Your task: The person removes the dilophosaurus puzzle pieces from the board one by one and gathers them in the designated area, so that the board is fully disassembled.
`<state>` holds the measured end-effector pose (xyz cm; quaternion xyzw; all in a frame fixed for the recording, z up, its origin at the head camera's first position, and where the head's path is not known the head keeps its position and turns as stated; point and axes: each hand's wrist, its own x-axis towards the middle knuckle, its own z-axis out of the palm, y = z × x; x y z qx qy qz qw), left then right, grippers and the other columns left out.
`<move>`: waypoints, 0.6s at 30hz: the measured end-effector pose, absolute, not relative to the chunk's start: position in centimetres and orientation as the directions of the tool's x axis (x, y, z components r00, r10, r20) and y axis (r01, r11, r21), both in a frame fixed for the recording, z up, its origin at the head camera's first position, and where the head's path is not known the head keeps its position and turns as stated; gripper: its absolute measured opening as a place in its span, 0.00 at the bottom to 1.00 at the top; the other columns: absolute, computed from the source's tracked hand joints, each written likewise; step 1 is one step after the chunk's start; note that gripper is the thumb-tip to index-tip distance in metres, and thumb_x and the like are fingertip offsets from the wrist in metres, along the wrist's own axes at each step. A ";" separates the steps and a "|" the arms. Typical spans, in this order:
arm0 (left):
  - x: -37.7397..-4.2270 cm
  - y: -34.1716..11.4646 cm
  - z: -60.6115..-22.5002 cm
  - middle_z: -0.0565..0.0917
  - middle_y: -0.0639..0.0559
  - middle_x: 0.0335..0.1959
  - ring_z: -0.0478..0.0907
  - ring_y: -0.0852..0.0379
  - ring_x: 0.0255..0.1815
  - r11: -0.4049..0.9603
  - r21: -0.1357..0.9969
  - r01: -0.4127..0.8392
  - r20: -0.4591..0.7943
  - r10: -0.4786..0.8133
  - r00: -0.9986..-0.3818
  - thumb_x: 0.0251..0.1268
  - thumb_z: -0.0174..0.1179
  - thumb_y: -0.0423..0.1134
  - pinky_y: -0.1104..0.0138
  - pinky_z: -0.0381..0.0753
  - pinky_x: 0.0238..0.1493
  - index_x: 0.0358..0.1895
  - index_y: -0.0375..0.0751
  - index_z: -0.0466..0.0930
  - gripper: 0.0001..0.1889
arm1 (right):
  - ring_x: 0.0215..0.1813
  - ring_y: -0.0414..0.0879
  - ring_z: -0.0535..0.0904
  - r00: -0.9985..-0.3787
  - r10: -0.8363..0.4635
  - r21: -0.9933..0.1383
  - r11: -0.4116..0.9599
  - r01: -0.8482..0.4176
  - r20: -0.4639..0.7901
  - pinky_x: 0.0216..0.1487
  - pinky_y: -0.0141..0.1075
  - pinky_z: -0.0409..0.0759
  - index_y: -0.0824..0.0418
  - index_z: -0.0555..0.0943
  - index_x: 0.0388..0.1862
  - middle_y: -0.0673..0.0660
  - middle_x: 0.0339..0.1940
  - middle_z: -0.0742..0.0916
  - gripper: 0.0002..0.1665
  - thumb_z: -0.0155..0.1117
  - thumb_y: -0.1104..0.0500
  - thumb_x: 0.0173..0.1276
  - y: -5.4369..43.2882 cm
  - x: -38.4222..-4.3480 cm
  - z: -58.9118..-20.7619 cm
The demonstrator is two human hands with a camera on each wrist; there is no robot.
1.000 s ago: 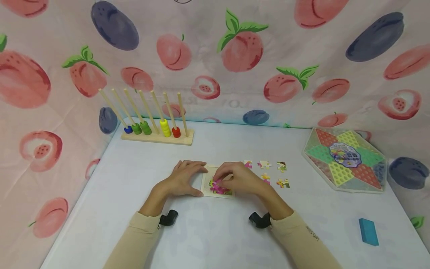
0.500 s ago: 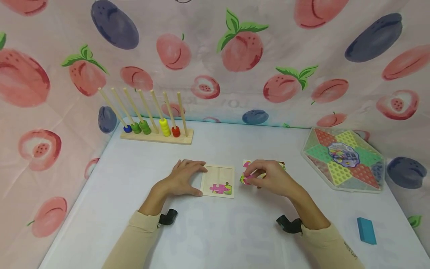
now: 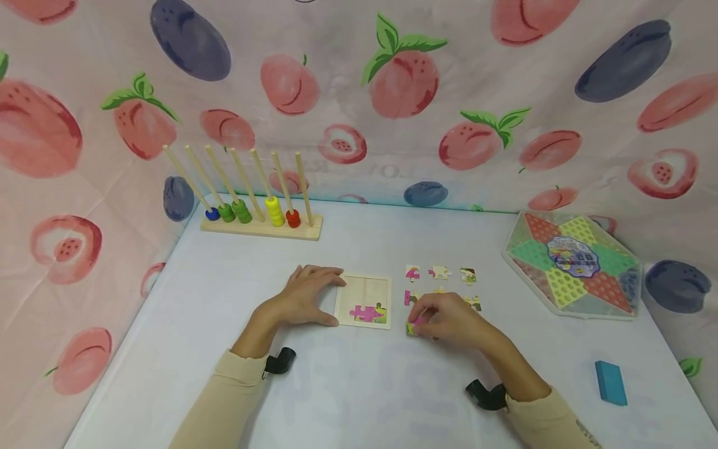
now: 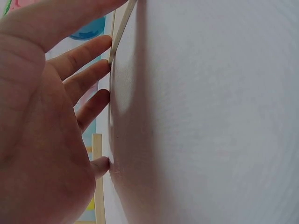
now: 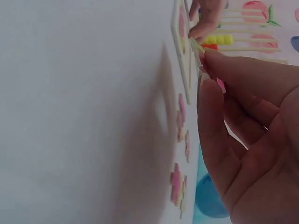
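A small square wooden puzzle tray (image 3: 359, 288) lies mid-table, with joined pink and green puzzle pieces (image 3: 370, 313) in its lower right corner. My left hand (image 3: 303, 296) rests at the tray's left side, thumb at the near corner and index finger at the far one, fingers fairly straight. Right of the tray, my right hand (image 3: 451, 321) pinches a pink and green puzzle piece (image 3: 414, 328) between thumb and fingers, low over the table. Behind it lie loose pieces, among them a pink one (image 3: 412, 272) and a yellowish one (image 3: 440, 272); the hand partly covers some.
A wooden bead abacus (image 3: 260, 228) with upright pegs stands at the back left. A hexagonal Chinese checkers box (image 3: 574, 265) lies at the back right, and a blue block (image 3: 611, 383) at the front right. Fruit-print cloth (image 3: 359, 87) hangs behind the table.
My right hand has gone from over the tray to its right, then nearer the table's front, with the puzzle piece in its fingers. The left hand stays at the tray.
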<state>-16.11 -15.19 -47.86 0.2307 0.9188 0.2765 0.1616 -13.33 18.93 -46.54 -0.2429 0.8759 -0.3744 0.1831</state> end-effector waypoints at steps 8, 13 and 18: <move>-16.2 -15.3 -48.1 0.68 0.53 0.79 0.60 0.45 0.78 0.735 0.587 0.340 -0.162 0.518 -0.840 0.49 0.79 0.52 0.34 0.41 0.82 0.67 0.50 0.76 0.38 | 0.35 0.32 0.79 -0.816 -0.562 -0.720 0.621 -0.309 -0.135 0.38 0.27 0.81 0.50 0.86 0.37 0.44 0.34 0.88 0.10 0.79 0.61 0.58 18.6 -13.0 -47.6; -16.1 -15.3 -48.1 0.68 0.53 0.79 0.60 0.45 0.78 0.733 0.590 0.338 -0.161 0.517 -0.841 0.49 0.79 0.51 0.34 0.41 0.82 0.67 0.50 0.76 0.38 | 0.33 0.32 0.78 -0.834 -0.539 -0.697 0.643 -0.317 -0.118 0.36 0.26 0.80 0.50 0.86 0.35 0.45 0.34 0.86 0.11 0.80 0.61 0.56 18.3 -12.9 -47.7; -16.1 -15.3 -48.0 0.69 0.53 0.78 0.61 0.45 0.78 0.734 0.585 0.345 -0.153 0.518 -0.842 0.49 0.79 0.51 0.33 0.41 0.81 0.66 0.50 0.76 0.38 | 0.32 0.33 0.77 -0.856 -0.499 -0.650 0.697 -0.302 -0.137 0.36 0.27 0.78 0.48 0.86 0.34 0.41 0.32 0.85 0.12 0.81 0.60 0.55 17.9 -12.8 -47.6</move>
